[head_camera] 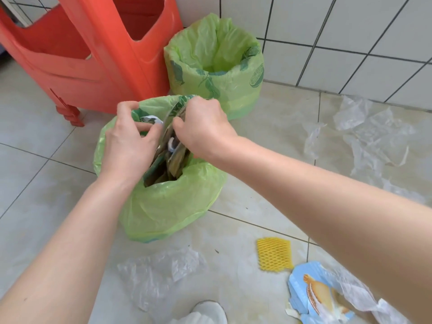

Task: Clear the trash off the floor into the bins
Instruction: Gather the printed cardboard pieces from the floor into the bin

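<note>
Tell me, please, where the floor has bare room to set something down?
Bare tile lies left of the near bin, below the red stool. Another patch sits between the far bin and the clear plastic sheet. Crowded: yellow foam net, torn blue box.

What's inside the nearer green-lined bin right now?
Flattened cardboard pieces stand upright in the nearer bin, gripped by the left hand and right hand. Anything beneath them is hidden.

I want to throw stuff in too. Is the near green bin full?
Nearly full: cardboard pieces stick above the near bin's rim while both hands grip them.
</note>
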Demonstrator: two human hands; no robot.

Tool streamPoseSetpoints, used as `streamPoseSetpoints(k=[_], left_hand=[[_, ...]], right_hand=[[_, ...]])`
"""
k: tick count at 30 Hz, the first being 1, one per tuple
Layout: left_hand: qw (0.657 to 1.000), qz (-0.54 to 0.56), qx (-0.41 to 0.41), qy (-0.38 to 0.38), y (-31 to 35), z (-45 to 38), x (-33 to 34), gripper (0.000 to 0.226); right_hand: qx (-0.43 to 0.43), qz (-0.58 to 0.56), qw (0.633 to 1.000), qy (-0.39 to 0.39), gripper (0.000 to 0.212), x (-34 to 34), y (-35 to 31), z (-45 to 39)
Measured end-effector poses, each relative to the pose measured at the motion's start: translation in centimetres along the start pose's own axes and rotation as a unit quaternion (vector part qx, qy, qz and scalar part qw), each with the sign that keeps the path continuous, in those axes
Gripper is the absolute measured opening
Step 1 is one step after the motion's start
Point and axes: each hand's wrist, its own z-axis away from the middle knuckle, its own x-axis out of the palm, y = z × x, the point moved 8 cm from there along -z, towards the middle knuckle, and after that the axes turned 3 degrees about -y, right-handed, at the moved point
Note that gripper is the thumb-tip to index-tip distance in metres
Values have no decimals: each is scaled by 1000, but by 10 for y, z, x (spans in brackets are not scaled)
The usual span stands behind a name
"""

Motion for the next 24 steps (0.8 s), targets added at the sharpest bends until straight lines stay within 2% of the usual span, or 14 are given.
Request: streamPoseSetpoints(k=[4, 8, 14, 19, 24], left_hand=[[998, -38, 8, -43, -1, 2, 6, 14], [998, -45, 46, -5, 11, 8, -5, 16], [990, -18, 131, 48, 67, 46, -7, 13], [984, 28, 177, 4, 100, 82, 24, 10], [975, 38, 197, -95, 109, 124, 85, 8]], right_hand=[[16, -23, 999, -35, 24, -3, 13, 2], [1, -66, 997, -47, 14, -11, 15, 3], [-77, -20, 997, -10, 26, -44, 48, 39], [-25, 5, 999, -37, 20, -53, 119, 87], [49, -10, 997, -60, 19, -53, 191, 149]])
